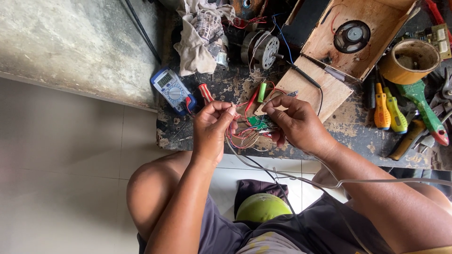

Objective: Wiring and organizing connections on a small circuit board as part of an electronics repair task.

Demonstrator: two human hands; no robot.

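My left hand (213, 126) pinches thin red wires (241, 137) that run to a small green circuit board (259, 122). My right hand (295, 121) grips that board from the right, fingers curled over it. Both hands hover just above the near edge of a worn dark workbench (358, 136). A green cylindrical cell (262, 91) lies just beyond my fingers, with a red probe (251, 100) beside it. Part of the board is hidden under my right fingers.
A blue multimeter (172, 89) lies at the bench's left end beside a red-handled tool (205, 92). Farther back are a rag (200, 33), a motor (260, 48), a wooden box with a speaker (351, 36), a tape roll (409, 60) and yellow and green screwdrivers (389, 110).
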